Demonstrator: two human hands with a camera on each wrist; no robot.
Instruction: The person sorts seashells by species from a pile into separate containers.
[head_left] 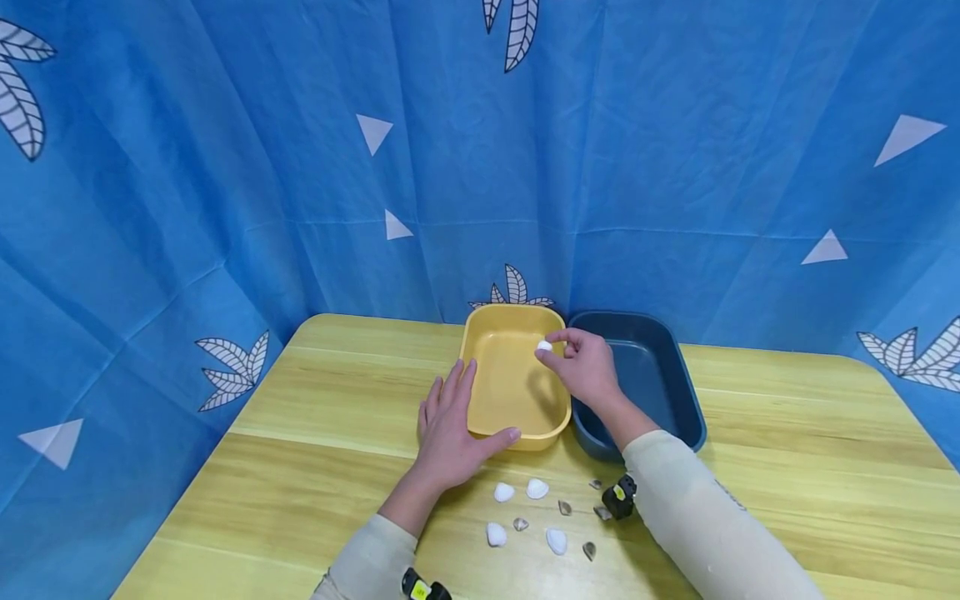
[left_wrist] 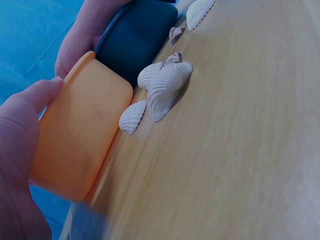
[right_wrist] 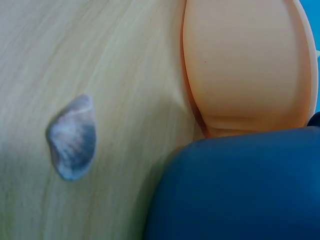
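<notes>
My right hand (head_left: 588,368) pinches a small white seashell (head_left: 544,345) between thumb and fingertips, held above the right part of a yellow plastic tub (head_left: 501,392). My left hand (head_left: 453,437) lies spread at the tub's front left corner. Its fingers stretch along the left side, and in the left wrist view the thumb (left_wrist: 47,92) touches the rim. A dark blue tub (head_left: 645,385) stands against the yellow one's right side, partly covered by my right hand and forearm. The right wrist view shows both tubs but not the pinching fingers.
Several white shells (head_left: 557,541) and several small brown-grey shells (head_left: 589,550) lie scattered on the wooden table (head_left: 337,433) in front of the tubs. One brown shell (head_left: 602,512) is near my right wrist camera. A blue printed curtain (head_left: 465,150) hangs behind the table.
</notes>
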